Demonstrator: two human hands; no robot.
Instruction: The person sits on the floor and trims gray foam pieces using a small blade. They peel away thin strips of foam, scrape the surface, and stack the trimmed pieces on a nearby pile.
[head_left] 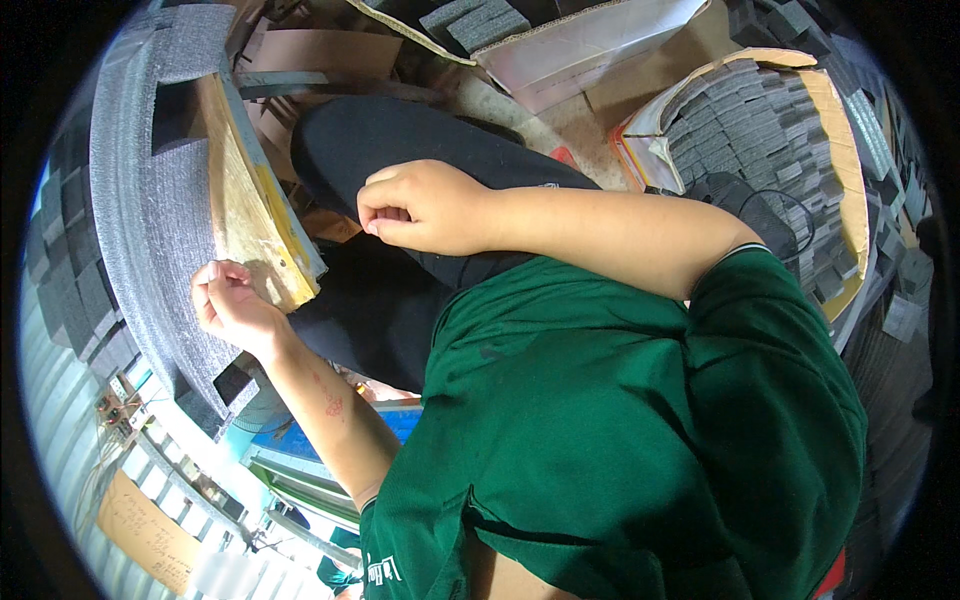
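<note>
My left hand lies palm up at the edge of a long grey foam sheet, beside a worn wooden board with yellowed edges. Its fingers are curled in loosely and I make out nothing between them. My right hand hovers over or rests on my dark trouser leg; which one I cannot tell. Those fingers are bent into a loose fist with a dark gap inside, and no object shows in it. The foam has rectangular cut-outs along its length.
At the right stands an open carton packed with small grey foam blocks. Another cardboard box is at the far side, near more grey foam pieces. Stacked dark foam lines the left, beyond the sheet.
</note>
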